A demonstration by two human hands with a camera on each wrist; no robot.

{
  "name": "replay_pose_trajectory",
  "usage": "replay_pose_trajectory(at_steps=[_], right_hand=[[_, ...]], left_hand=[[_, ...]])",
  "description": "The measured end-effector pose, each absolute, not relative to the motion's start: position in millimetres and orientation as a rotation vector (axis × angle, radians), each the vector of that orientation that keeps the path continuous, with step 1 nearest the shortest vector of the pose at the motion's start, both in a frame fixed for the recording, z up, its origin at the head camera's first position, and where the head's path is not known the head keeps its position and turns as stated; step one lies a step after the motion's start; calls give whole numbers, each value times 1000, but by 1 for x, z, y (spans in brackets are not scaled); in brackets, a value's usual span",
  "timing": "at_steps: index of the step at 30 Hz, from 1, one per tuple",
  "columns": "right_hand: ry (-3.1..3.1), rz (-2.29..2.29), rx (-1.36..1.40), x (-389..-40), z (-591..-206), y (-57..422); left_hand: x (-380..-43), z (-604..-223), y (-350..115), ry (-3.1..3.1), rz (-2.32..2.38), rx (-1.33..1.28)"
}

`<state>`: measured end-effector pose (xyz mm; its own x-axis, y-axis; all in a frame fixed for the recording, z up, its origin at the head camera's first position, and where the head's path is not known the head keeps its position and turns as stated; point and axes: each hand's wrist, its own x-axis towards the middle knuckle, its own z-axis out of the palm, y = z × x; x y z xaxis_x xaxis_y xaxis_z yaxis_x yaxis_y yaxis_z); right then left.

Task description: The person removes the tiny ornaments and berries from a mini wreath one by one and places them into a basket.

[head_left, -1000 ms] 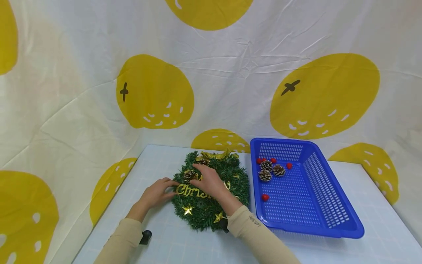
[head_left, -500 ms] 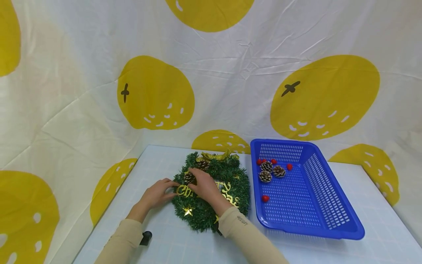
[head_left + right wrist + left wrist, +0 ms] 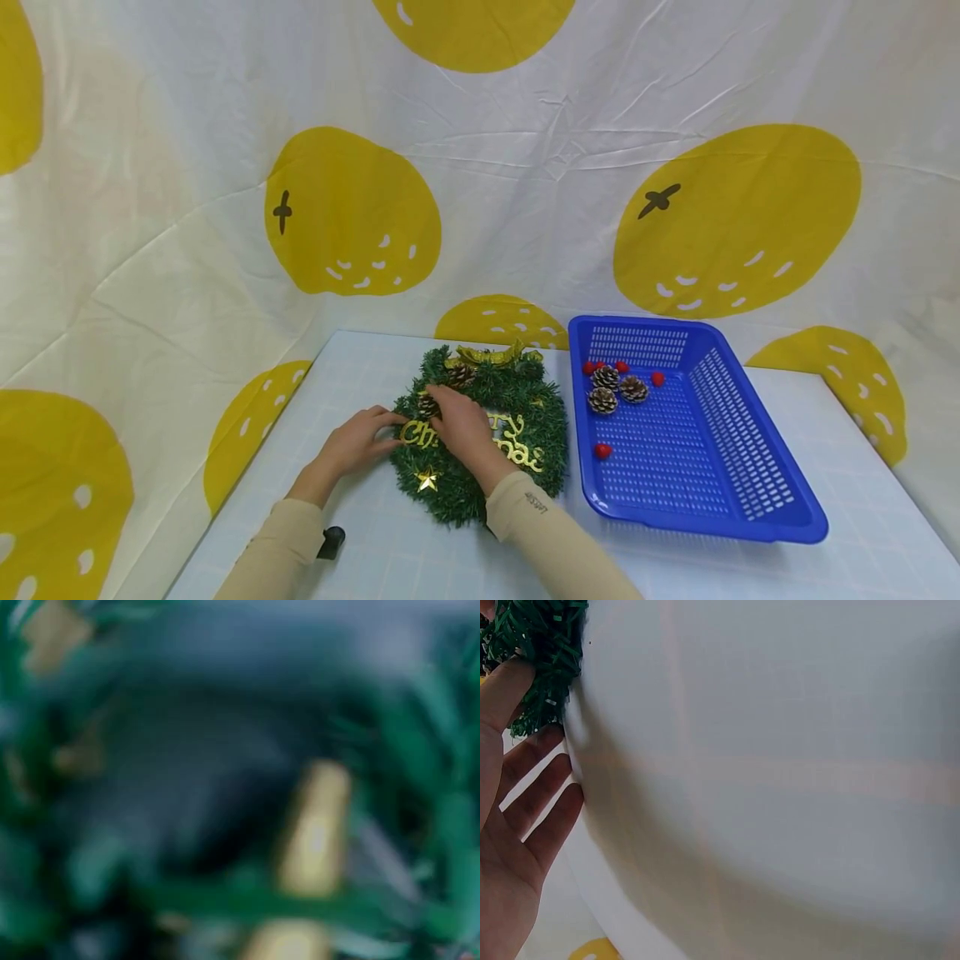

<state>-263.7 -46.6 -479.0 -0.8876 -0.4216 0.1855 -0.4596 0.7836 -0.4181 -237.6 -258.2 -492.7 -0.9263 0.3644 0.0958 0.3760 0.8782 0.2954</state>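
A green Christmas wreath [image 3: 495, 492] with gold lettering [image 3: 517, 450] and a gold star [image 3: 426, 480] lies on the table. My right hand [image 3: 463, 429] reaches over its middle, thumb and fingers gripping a pine cone [image 3: 428, 406] on its left side and partly covering the letters. My left hand [image 3: 360, 442] rests at the wreath's left edge. In the left wrist view, the thumb [image 3: 508, 686] touches the foliage, and the other fingers [image 3: 555, 817] are fairly straight beside it. The right wrist view is blurred, with foliage and a gold piece [image 3: 315, 840] close up.
A blue basket [image 3: 765, 425] stands right of the wreath, holding several pine cones [image 3: 602, 400] and several red balls [image 3: 603, 451]. Another pine cone [image 3: 461, 377] and a gold ribbon [image 3: 491, 357] sit at the wreath's top. A black object [image 3: 331, 542] lies by the left sleeve.
My right hand has moved left and slightly down over the wreath, closing its fingers on the pine cone, and more lettering shows to its right. My left hand stays in place.
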Motion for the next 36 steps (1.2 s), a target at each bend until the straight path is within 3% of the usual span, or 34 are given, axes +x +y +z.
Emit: replay_pose_trajectory(at_steps=[14, 25, 36], right_hand=[[-2881, 738, 663, -261, -480, -47], [-2786, 1033, 743, -258, -480, -38], [-2726, 1222, 621, -255, -462, -32]], left_hand=[[-237, -486, -257, -3029, -498, -580], [-236, -489, -258, -3030, -489, -572], [-238, -490, -258, -3033, -490, -561]])
